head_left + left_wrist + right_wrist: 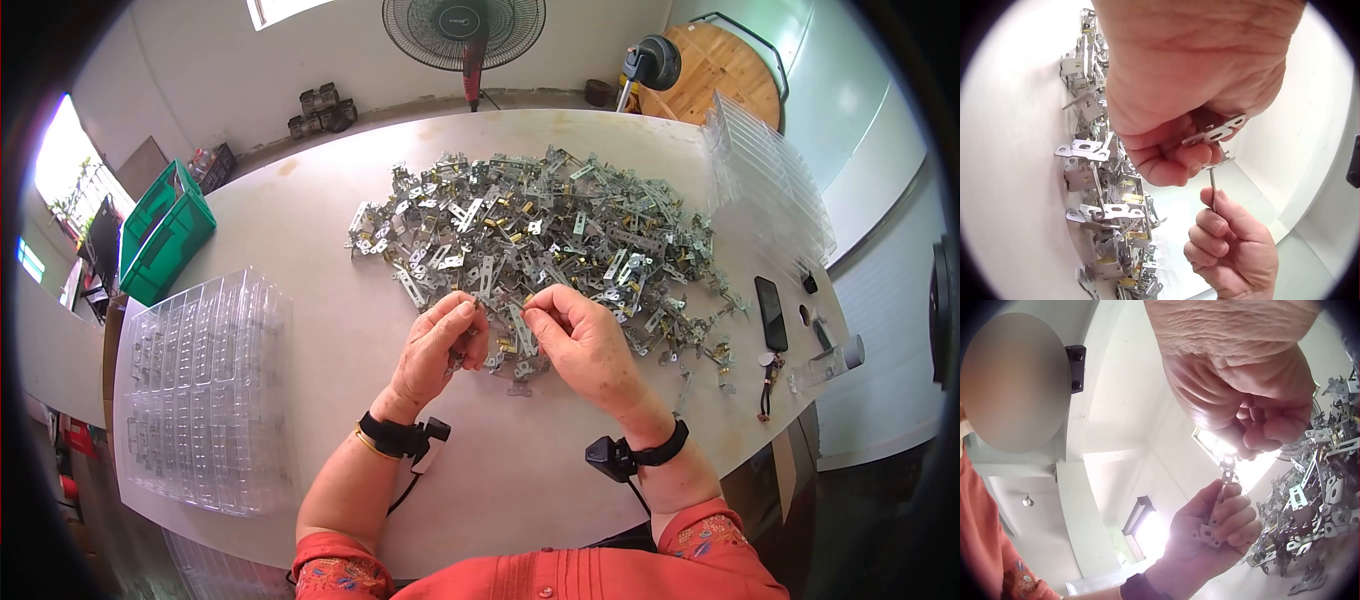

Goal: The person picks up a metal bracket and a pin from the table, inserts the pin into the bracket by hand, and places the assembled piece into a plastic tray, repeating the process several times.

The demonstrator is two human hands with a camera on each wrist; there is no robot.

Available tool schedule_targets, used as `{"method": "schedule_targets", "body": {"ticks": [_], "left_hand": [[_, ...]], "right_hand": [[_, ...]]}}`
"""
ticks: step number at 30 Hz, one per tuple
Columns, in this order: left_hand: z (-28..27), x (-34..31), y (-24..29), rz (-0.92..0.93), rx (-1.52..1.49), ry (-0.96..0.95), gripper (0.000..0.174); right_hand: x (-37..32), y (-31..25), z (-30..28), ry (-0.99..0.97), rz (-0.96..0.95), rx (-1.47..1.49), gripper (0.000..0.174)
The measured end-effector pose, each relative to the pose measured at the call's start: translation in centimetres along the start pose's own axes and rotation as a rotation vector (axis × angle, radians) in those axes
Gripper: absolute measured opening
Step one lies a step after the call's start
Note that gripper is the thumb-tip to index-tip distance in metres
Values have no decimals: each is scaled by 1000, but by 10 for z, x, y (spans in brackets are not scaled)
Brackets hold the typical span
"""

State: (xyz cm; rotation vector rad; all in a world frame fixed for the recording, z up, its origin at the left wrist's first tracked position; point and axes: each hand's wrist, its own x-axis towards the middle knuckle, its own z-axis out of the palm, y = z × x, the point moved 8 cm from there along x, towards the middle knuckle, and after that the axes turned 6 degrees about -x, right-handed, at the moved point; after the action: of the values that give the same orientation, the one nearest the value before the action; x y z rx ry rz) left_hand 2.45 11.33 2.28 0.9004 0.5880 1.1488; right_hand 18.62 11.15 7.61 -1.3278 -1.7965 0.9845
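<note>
My left hand (440, 345) is curled round metal bracket parts; in the left wrist view a flat plate with holes (1217, 134) sticks out past its fingers. Between thumb and fingers, my right hand (585, 345) pinches a thin metal rod (1212, 180), whose upper end meets or nearly meets a part held at the left fingertips. The right wrist view shows one bracket (1209, 535) against the left palm and another piece (1228, 470) rising from the fingertips towards the right hand (1244, 394). Both hands are above the near edge of a large heap of metal brackets (540, 230).
Stacked clear plastic trays (205, 390) stand at the left, beside a green crate (165, 235). More clear trays (770, 185) are at the back right. A phone (770, 313), a key strap and a clear bottle (830, 365) lie at the right edge. A fan stands behind the table.
</note>
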Motion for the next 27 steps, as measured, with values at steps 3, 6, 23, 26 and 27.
{"method": "schedule_targets", "body": {"ticks": [3,6,23,26,27], "left_hand": [[-1,0,0,7,11,-6,30],[2,-1,0,5,6,-11,30],[10,-4,1,29,336,-130,27],[9,-5,0,16,374,-133,26],[10,-5,0,15,373,-133,26]], "right_hand": [[-2,-6,-3,22,-24,-61,10],[-1,-5,-5,69,-44,-45,11],[4,17,8,-223,217,407,27],[4,17,9,-224,231,376,28],[4,17,9,-226,231,377,29]]}}
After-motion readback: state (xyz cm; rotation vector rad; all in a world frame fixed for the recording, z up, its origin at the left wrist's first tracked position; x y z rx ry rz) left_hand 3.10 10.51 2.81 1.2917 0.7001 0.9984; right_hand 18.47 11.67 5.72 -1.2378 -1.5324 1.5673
